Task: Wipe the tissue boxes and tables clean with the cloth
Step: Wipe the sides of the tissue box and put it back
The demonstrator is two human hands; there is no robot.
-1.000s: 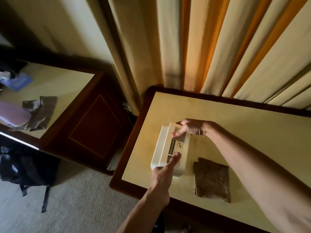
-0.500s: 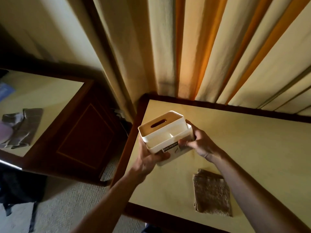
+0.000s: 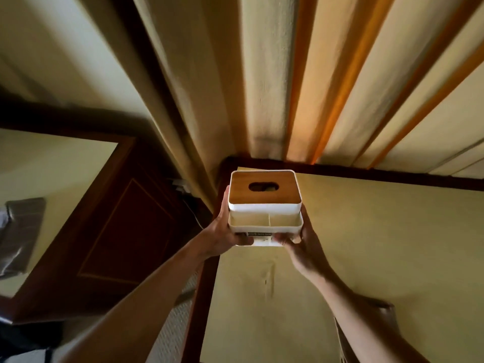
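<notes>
Long cream curtains (image 3: 267, 74) with orange stripes are hung across the far side. A dark wooden cabinet (image 3: 123, 226) is seen at the left, and pale carpet (image 3: 170, 334) is spread beside it, lower down.

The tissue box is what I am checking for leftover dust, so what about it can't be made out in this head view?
- Underside and back of the tissue box: face away from the camera.
- Side walls: covered by the left hand and right hand.
- Front label: too small and blurred to read.
- Inside the oval slot: too dark to see tissues.
- Whether the box rests on the table: cannot tell.
</notes>
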